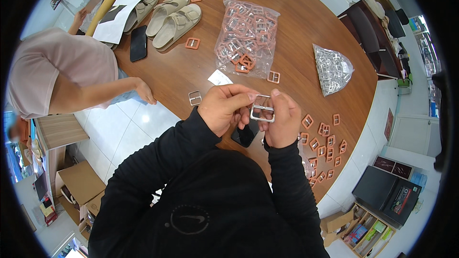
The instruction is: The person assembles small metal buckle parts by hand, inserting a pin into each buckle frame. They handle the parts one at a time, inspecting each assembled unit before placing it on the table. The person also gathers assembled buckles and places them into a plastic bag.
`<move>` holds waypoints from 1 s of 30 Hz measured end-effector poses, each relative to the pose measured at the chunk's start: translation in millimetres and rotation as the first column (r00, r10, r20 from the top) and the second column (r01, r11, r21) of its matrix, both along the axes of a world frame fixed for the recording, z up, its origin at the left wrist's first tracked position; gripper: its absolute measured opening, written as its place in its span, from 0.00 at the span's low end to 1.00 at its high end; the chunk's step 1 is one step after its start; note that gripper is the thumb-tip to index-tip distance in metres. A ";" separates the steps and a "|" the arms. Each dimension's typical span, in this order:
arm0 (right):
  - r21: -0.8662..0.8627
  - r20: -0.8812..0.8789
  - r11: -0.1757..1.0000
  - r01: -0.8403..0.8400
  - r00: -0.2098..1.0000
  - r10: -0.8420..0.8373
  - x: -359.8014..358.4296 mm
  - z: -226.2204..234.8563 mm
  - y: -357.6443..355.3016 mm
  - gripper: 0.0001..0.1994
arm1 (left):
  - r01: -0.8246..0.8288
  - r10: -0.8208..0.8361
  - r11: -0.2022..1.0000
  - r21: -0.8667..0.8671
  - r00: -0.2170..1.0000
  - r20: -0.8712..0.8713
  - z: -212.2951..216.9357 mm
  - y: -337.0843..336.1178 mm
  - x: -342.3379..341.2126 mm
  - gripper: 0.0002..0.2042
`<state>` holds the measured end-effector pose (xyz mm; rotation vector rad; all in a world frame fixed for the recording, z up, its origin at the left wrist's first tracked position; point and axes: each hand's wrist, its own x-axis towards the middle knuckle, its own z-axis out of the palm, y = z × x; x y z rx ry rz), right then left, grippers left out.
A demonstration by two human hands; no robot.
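Note:
Between my two hands, above the wooden table's near edge, is a silver metal buckle (262, 113) with a bar and prong across its middle. My left hand (224, 108) pinches its upper left side with thumb and fingers. On the other side, my right hand (283, 120) grips it with thumb and fingers. A silver buckle (194, 98) lies on the table left of my left hand. Just beyond my right hand is a buckle with a pale frame (273, 77). Several orange-framed buckles (324, 130) are scattered right of my right hand.
A clear bag of orange buckles (246, 38) lies ahead, and a bag of silver buckles (332, 70) to its right. Beige sandals (178, 26), a black phone (138, 43) and a white paper slip (220, 78) are on the table (296, 28). A person (71, 71) is at the left.

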<state>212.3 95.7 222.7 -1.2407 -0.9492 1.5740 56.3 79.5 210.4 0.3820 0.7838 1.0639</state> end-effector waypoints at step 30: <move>0.107 -0.218 0.988 -0.107 0.967 0.129 15.2 -7.1 -10.6 0.05 | 0.107 0.508 0.659 0.745 0.667 -0.545 24.3 -18.4 5.9 0.06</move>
